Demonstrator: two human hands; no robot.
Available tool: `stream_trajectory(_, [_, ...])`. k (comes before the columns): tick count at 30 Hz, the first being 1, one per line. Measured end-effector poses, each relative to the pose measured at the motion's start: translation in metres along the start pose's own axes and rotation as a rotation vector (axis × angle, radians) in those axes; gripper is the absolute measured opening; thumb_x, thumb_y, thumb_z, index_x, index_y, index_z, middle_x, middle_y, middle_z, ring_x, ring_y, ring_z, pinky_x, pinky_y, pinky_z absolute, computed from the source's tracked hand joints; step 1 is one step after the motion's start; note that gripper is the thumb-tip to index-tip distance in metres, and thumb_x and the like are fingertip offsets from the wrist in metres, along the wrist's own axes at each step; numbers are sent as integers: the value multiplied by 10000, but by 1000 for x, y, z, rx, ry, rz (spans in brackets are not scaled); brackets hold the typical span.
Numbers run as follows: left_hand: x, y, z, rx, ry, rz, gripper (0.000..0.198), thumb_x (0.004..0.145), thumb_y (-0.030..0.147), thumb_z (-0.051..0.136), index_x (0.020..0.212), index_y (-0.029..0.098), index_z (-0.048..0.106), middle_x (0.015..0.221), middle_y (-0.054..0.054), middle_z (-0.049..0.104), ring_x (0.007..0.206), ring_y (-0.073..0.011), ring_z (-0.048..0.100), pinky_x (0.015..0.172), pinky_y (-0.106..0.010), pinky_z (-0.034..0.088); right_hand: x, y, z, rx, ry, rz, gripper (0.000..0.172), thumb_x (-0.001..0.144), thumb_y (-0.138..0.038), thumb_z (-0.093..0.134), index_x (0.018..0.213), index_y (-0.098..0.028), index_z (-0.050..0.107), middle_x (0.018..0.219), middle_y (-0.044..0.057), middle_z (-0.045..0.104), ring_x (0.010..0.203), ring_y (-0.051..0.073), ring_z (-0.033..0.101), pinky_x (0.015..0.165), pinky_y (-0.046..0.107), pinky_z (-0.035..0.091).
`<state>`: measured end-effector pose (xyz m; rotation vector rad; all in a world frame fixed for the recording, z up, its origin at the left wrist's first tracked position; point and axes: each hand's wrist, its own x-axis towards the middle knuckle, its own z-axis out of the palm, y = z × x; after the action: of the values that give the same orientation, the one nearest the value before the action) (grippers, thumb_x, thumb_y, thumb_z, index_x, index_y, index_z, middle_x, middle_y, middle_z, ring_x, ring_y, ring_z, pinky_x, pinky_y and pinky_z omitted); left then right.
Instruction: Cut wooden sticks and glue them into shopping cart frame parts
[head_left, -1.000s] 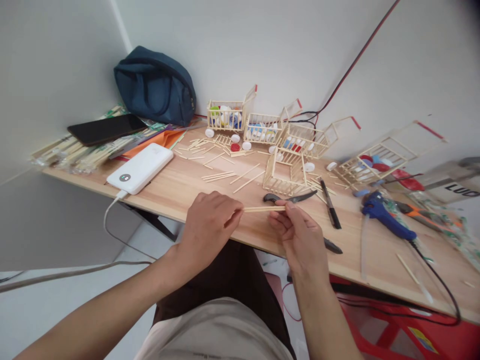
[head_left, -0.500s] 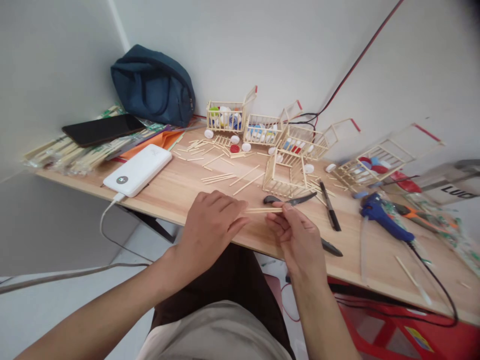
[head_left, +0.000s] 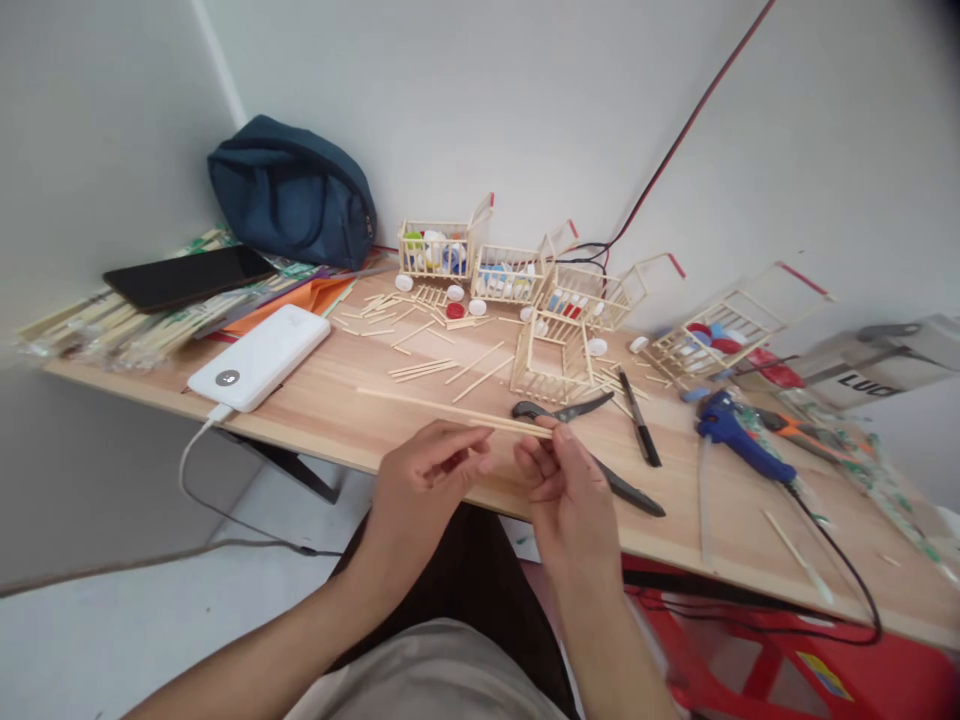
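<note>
Presently right hand [head_left: 570, 490] grip clamped on sticks [head_left: 450, 409]; left hand [head_left: 431, 470] grip unclear; shears [head_left: 634, 493] lie before slatted basket [head_left: 551, 387], pen [head_left: 640, 420] rightward.

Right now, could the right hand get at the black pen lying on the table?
Probably yes: the black pen lies to the right of the right hand, with nothing seen on top. But that hand pinches thin wooden sticks, so it may need freeing first.

White power bank [head_left: 259, 357]. Behind it: navy bag [head_left: 292, 200], black phone [head_left: 191, 277], orange sheet [head_left: 292, 304]. Right of power bank: straw-coloured sticks [head_left: 435, 406], tan bench [head_left: 352, 420] with darker grain streaks, red cap [head_left: 455, 311], pale carts [head_left: 551, 388], red handle bars [head_left: 804, 281], white wheels [head_left: 404, 283]. Farther right of it: black pen [head_left: 640, 420], blue glue gun [head_left: 750, 445].
</note>
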<state>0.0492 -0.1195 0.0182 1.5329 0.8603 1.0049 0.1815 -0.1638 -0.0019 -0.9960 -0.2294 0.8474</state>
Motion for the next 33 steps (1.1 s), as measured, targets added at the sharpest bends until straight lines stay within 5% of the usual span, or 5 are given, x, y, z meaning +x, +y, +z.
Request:
stream_trajectory(6, [9,-18,27,-608,120,-277,233,762,367,723,864,158,735,729,8,615,634,-63,469,650,-194,425,-17,16,10,43,-71,56,88,761,-277,738,810,-205,746,811,4,744,707,101,682,722,198,561])
stream_trajectory(13, [21,-8,11,-794,-6,-399,283,685,349,797,799,104,712,596,30,503,544,-39,420,512,-161,355,-15,3,-6,47,-340,211,332,807,-514,653,988,-245,729,809,5,652,744,117,604,611,204,546])
stream_trajectory(20, [22,-5,14,-827,-87,-446,268,684,321,805,810,101,718,593,28,516,544,-31,428,528,-145,377,-14,8,-6,83,-291,128,278,745,-466,737,918,-248,727,691,-27,577,616,79,537,498,141,482])
stream_trajectory(27, [20,-8,20,-775,-97,-435,301,683,372,798,800,108,711,595,28,515,548,-35,432,539,-154,375,-15,17,-5,106,-255,73,259,756,-459,737,878,-231,725,687,-26,598,624,73,549,580,152,507])
stream_trajectory(33, [35,-4,-6,-429,-290,-368,380,681,462,760,762,96,695,545,37,470,504,-47,365,485,-185,257,-12,-7,-23,-277,-391,54,304,828,-452,655,1044,-240,688,797,-5,577,599,92,524,474,191,451])
